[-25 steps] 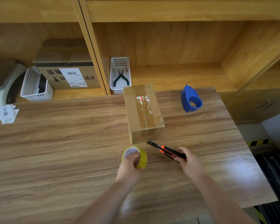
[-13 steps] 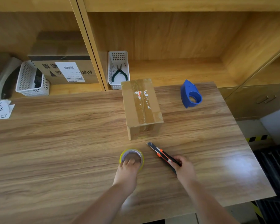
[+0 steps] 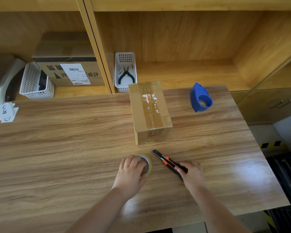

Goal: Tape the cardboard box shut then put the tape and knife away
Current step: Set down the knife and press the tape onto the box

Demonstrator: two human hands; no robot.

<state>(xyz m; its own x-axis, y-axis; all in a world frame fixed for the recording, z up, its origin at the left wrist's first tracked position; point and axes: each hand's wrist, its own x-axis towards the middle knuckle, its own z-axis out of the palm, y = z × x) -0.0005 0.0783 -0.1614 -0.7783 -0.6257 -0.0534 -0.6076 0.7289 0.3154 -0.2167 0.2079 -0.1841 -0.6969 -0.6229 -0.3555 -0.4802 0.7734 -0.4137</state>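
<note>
A small cardboard box (image 3: 149, 110) stands on the wooden table (image 3: 57, 140) with brown tape running along its top and down its near face. Just in front of it a yellow tape roll (image 3: 147, 161) lies flat on the table, and my left hand (image 3: 132, 172) rests on top of it, covering most of it. To its right an orange-and-black utility knife (image 3: 165, 159) lies on the table with its blade end pointing at the box. My right hand (image 3: 191, 176) grips the knife's rear end.
A blue tape dispenser (image 3: 201, 98) stands at the table's back right. On the shelf behind are a white basket (image 3: 125, 59) holding green pliers (image 3: 126, 75), another white basket (image 3: 34, 83), a large carton (image 3: 69, 64), a scale (image 3: 0, 81) and paper slips (image 3: 6, 112).
The tape roll went from upright in my left hand to flat on the table under it. My right hand lowered the knife onto the table, still holding its end.
</note>
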